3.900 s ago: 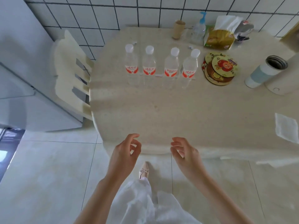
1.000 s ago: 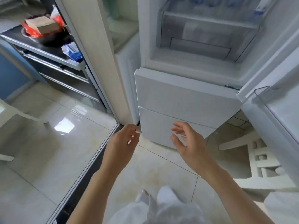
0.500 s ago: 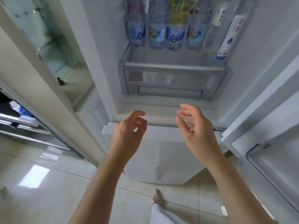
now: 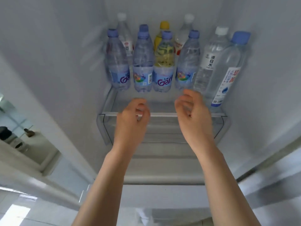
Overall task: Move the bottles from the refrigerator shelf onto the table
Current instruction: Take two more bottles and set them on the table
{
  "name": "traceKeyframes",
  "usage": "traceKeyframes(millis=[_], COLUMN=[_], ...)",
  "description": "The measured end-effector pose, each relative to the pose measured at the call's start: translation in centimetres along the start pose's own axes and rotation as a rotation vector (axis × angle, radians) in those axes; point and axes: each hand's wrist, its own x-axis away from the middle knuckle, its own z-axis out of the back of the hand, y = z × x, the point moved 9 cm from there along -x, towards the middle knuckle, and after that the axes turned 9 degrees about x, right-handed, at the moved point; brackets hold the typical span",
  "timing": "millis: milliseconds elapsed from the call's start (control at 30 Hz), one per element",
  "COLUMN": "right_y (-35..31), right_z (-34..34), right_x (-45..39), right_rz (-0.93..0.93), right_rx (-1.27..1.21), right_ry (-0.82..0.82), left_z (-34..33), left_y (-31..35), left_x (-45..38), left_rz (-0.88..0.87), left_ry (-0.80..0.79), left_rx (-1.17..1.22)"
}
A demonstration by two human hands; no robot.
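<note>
Several water bottles stand on the glass refrigerator shelf [image 4: 162, 114]. The front row has blue-capped bottles with blue labels: one at the left [image 4: 117, 62], a second [image 4: 143, 62], a third [image 4: 163, 66] and a fourth [image 4: 188, 62]. To their right stand a tall white-capped bottle [image 4: 210, 61] and a taller blue-capped bottle [image 4: 228, 70]. A yellow-capped bottle [image 4: 163, 26] and two white-capped ones stand behind. My left hand [image 4: 132, 118] and my right hand [image 4: 192, 115] hover at the shelf's front edge, fingers curled, holding nothing, just short of the bottles.
A clear drawer [image 4: 162, 132] sits under the shelf. White refrigerator walls [image 4: 65, 62] close in on both sides. At the far left is a counter with dark objects [image 4: 9, 136]. The table is out of view.
The view has swung from the table to the open refrigerator and risen to the bottle shelf. Both hands have lifted from near the lower drawers up to the shelf's front edge.
</note>
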Motion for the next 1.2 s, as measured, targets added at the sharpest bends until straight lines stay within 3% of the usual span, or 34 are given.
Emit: traceKeyframes(millis=[367,567,967,1200], right_y=[-0.7,-2.0,-2.1,-2.3], right_z=[-5.3,-10.4,-15.0,-16.8], right_x=[-6.8,-8.6,-10.4,-11.8], right_rz=[-0.044,-0.004,0.09,0.095], right_rx=[-0.05,-0.06,0.015,-0.049], right_ry=[0.03,-0.021,0.063,0.116], left_z=[2.5,3.6,3.0,2.5], left_y=[-2.6,-4.2,-7.5,-7.1], left_x=[-9.2,-12.5,-15.2,-16.3], left_rz=[-0.091,-0.046,0.035,-0.025], left_ry=[0.27,0.347,0.41,0.403], left_rx=[0.064,-0.002,0.157,0.118])
